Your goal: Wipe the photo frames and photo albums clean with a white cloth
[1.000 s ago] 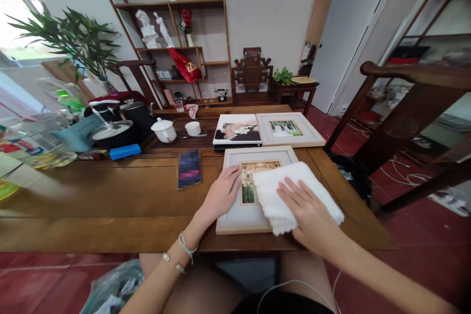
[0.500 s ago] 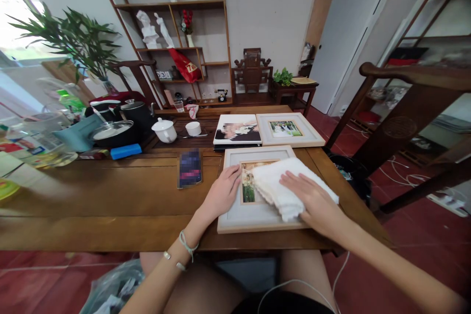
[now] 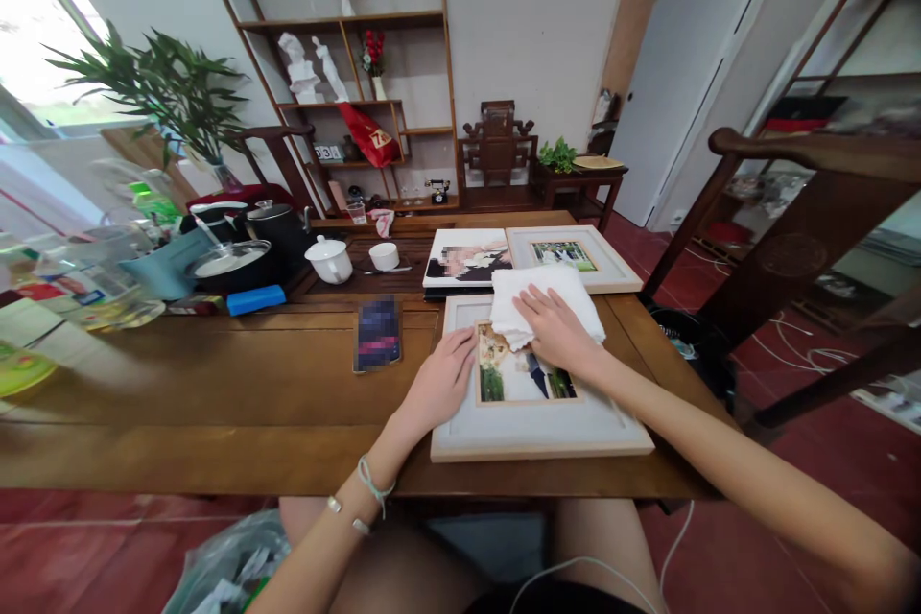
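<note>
A light wooden picture frame [image 3: 460, 441] with a white mat and a photo [image 3: 529, 379] lies flat on the table. My left hand [image 3: 442, 379] rests on its left border, fingers stretched out and holding nothing. A folded white towel [image 3: 507, 293] covers the upper middle of the frame, hiding the top of the photo. My right hand [image 3: 554, 321] presses the towel with its fingers spread over it and has hold of it; the thumb is hidden. Left of the frame lies a phone [image 3: 378, 336], its screen blurred.
Behind stand a second framed photo [image 3: 619, 269] and a white-edged photo panel [image 3: 467, 259], lying on the wooden table [image 3: 216, 393]. A lidded white cup [image 3: 329, 261], a small white bowl [image 3: 384, 256], a blue block [image 3: 256, 299] and a kettle [image 3: 273, 225] are further left. A chair [image 3: 791, 230] stands right.
My right hand has moved the towel up and left, from the frame's right side to its upper edge, uncovering more of the photo. My left hand stays on the left border.
</note>
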`<state>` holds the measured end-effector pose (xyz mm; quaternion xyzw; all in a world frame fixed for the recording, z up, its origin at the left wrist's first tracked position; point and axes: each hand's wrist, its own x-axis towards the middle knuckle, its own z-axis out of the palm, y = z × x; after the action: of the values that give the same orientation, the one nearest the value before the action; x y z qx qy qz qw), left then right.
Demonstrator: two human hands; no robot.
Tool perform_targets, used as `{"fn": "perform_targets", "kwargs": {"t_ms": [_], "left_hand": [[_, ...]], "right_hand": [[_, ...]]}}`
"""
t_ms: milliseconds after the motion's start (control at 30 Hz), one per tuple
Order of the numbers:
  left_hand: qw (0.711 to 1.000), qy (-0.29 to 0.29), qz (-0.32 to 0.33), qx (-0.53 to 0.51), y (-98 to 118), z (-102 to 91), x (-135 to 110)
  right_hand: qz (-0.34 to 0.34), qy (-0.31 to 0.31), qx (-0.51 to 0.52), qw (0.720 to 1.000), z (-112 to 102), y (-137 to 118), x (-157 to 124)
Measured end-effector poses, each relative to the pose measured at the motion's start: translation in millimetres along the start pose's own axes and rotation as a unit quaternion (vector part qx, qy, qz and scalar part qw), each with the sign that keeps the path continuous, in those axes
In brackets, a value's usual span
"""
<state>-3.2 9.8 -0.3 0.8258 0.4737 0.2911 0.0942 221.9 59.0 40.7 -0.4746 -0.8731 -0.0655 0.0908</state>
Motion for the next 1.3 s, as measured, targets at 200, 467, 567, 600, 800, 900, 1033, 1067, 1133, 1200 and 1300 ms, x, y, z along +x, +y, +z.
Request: {"fn": "perform_targets", "kwargs": {"t_ms": [200, 467, 567, 600, 800, 900, 1033, 1067, 1133, 1200, 1300], "left_hand": [[1.000, -0.005, -0.007, -0.003, 1, 0.6, 0], [1.000, -0.013, 0.007, 0.001, 0, -0.7, 1], [1.000, -0.011, 0.005, 0.000, 0, -0.8, 1], [1.000, -0.012, 0.004, -0.001, 0, -0.7, 1], [1.000, -0.009, 0.003, -0.006, -1, 0.0, 0], [1.000, -0.005, 0.001, -0.009, -1, 0.3, -1], [1.000, -0.004, 0.002, -0.010, -1, 0.2, -1], [1.000, -0.003, 0.002, -0.012, -1, -0.2, 0], [1.000, -0.002, 0.004, -0.019, 0, -1.4, 0], [1.000, -0.005, 0.008, -0.030, 1, -2.6, 0], [0.999, -0.008, 0.004, -0.043, 0, -2.8, 0]], "right_hand": [[-0.039, -0.059, 0.048, 0.996, -29, -32, -61], [-0.102, -0.069, 0.128, 0.984, -43, -71, -117], [-0.078, -0.054, 0.092, 0.991, -26, -56, -98], [-0.061, -0.047, 0.080, 0.994, -20, -47, -88], [0.037, 0.051, 0.062, 0.996, -7, 5, -23], [0.072, 0.074, 0.068, 0.992, -7, 6, -1], [0.052, 0.010, 0.037, 0.998, -7, -16, 6], [0.042, -0.006, 0.031, 0.999, -8, -24, 3], [0.019, -0.034, 0.029, 0.999, -13, -40, -8], [-0.009, -0.069, 0.034, 0.997, -21, -56, -27], [-0.046, -0.121, 0.054, 0.990, -41, -78, -59]]}}
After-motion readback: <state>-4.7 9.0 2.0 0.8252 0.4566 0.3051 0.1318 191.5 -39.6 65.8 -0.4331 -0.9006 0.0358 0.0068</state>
